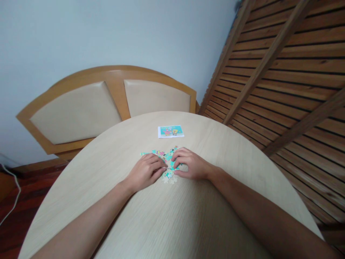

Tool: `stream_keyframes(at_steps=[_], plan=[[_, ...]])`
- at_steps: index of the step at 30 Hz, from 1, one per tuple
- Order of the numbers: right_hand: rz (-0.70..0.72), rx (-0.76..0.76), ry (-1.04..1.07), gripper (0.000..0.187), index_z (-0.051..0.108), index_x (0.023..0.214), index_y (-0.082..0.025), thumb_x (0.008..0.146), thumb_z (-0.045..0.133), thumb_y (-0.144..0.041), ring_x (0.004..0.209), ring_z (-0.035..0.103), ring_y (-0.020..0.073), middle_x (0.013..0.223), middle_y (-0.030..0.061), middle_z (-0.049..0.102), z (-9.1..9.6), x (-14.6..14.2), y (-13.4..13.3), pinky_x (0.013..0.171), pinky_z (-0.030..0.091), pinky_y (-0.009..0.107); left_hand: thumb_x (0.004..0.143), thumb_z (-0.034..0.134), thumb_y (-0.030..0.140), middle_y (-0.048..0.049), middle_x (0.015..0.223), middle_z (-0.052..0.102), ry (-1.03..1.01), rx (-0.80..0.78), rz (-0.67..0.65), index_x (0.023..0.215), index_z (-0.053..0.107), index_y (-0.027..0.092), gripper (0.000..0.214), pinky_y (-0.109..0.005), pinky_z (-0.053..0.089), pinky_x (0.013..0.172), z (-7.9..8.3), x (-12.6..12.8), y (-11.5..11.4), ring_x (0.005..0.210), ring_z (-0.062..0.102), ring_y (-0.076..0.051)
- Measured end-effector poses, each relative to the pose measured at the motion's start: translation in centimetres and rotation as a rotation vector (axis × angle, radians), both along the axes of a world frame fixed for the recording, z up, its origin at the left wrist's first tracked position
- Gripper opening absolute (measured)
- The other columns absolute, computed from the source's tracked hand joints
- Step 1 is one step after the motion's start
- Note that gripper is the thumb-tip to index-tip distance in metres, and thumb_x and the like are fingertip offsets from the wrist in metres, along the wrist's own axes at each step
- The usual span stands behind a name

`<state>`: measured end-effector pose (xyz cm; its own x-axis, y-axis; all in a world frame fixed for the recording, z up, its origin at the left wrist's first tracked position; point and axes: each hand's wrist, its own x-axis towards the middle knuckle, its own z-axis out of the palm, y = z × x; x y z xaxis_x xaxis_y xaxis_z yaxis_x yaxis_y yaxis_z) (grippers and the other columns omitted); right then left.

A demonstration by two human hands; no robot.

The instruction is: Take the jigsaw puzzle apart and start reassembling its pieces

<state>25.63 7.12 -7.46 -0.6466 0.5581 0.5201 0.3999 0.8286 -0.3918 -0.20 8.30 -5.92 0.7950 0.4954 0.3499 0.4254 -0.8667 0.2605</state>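
Teal, pink and white jigsaw puzzle pieces (169,157) lie in a loose cluster on the round table, between and beyond my hands. My left hand (148,169) rests at the cluster's left side, its thumb and fingers pinched on a puzzle piece seen edge-on. Facing it from the right, my right hand (192,164) has its fingers curled and its thumb and fingertip closed on a teal puzzle piece. Fingers partly cover both pieces. Several pale pieces (169,180), apparently turned face down, lie just in front of the fingertips.
A picture card (170,131) with pink and yellow cartoon figures on teal lies beyond the pieces. The pale wood table (215,212) has a curved far edge. Behind it stands a padded wooden headboard (115,73), with a slatted wooden panel (269,72) at the right.
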Motion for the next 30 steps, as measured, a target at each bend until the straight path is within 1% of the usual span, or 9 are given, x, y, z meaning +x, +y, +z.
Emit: stream_keyframes(at_steps=[5, 8, 11, 16, 21, 24, 27, 30], plan=[[0.003, -0.014, 0.019, 0.011, 0.068, 0.084, -0.021, 0.083, 0.075, -0.029, 0.102, 0.064, 0.0219, 0.102, 0.0084, 0.07, -0.1, 0.0, 0.1, 0.104, 0.044, 0.046, 0.102, 0.053, 0.029, -0.0063, 0.096, 0.072, -0.07, 0.027, 0.063, 0.103, 0.07, 0.019, 0.019, -0.036, 0.048, 0.084, -0.4, -0.2, 0.3, 0.092, 0.064, -0.02], [0.004, -0.027, 0.045, 0.01, 0.067, 0.081, -0.021, 0.083, 0.075, -0.027, 0.101, 0.064, 0.0215, 0.101, 0.0079, 0.07, -0.2, 0.0, 0.1, 0.105, 0.043, 0.046, 0.101, 0.054, 0.028, -0.0064, 0.095, 0.073, -0.077, 0.057, 0.082, 0.102, 0.071, 0.02, 0.019, -0.036, 0.049, 0.084, -0.5, -0.3, 0.5, 0.091, 0.064, -0.021], [0.001, -0.041, 0.062, 0.01, 0.066, 0.077, -0.021, 0.082, 0.074, -0.025, 0.102, 0.064, 0.0216, 0.101, 0.0075, 0.07, -0.1, -0.1, 0.0, 0.106, 0.042, 0.046, 0.101, 0.054, 0.029, -0.0064, 0.096, 0.072, -0.07, 0.09, 0.107, 0.106, 0.073, 0.021, 0.021, -0.035, 0.049, 0.083, -0.4, -0.3, 0.6, 0.09, 0.063, -0.021], [-0.02, -0.078, 0.003, 0.016, 0.065, 0.08, -0.021, 0.077, 0.079, -0.03, 0.107, 0.062, 0.0239, 0.109, 0.0093, 0.068, 0.1, 0.0, -0.2, 0.11, 0.039, 0.05, 0.101, 0.054, 0.03, -0.0085, 0.096, 0.07, -0.067, 0.132, 0.173, 0.111, 0.074, 0.02, 0.024, -0.035, 0.05, 0.078, -0.5, -0.7, 0.8, 0.089, 0.062, -0.022], [-0.049, -0.089, 0.008, 0.016, 0.067, 0.079, -0.021, 0.077, 0.08, -0.031, 0.113, 0.059, 0.0247, 0.113, 0.0088, 0.067, -0.1, 0.2, -0.1, 0.114, 0.035, 0.051, 0.099, 0.053, 0.025, -0.0078, 0.096, 0.069, -0.034, 0.162, 0.238, 0.114, 0.073, 0.021, 0.025, -0.036, 0.05, 0.077, -0.7, -1.1, 1.0, 0.088, 0.06, -0.022], [-0.041, -0.101, 0.026, 0.015, 0.068, 0.079, -0.021, 0.077, 0.079, -0.03, 0.113, 0.059, 0.0247, 0.112, 0.0087, 0.067, -0.1, 0.1, 0.0, 0.113, 0.035, 0.051, 0.099, 0.054, 0.024, -0.0079, 0.095, 0.069, -0.013, 0.168, 0.297, 0.113, 0.073, 0.02, 0.024, -0.036, 0.05, 0.076, -0.6, -1.1, 1.0, 0.087, 0.059, -0.023], [-0.027, -0.105, 0.044, 0.014, 0.068, 0.08, -0.021, 0.076, 0.08, -0.028, 0.111, 0.059, 0.0247, 0.11, 0.0085, 0.067, 0.0, 0.0, 0.0, 0.112, 0.036, 0.051, 0.101, 0.051, 0.028, -0.008, 0.094, 0.069, -0.026, 0.178, 0.333, 0.108, 0.073, 0.018, 0.025, -0.036, 0.05, 0.076, -0.5, -0.9, 1.0, 0.086, 0.059, -0.022], [-0.015, -0.1, 0.068, 0.014, 0.067, 0.08, -0.021, 0.075, 0.079, -0.024, 0.106, 0.061, 0.0235, 0.102, 0.007, 0.068, 0.1, -0.2, -0.1, 0.112, 0.037, 0.05, 0.103, 0.047, 0.031, -0.0082, 0.093, 0.069, -0.049, 0.161, 0.346, 0.102, 0.072, 0.018, 0.028, -0.035, 0.05, 0.078, -0.5, -0.8, 1.0, 0.086, 0.06, -0.022]])
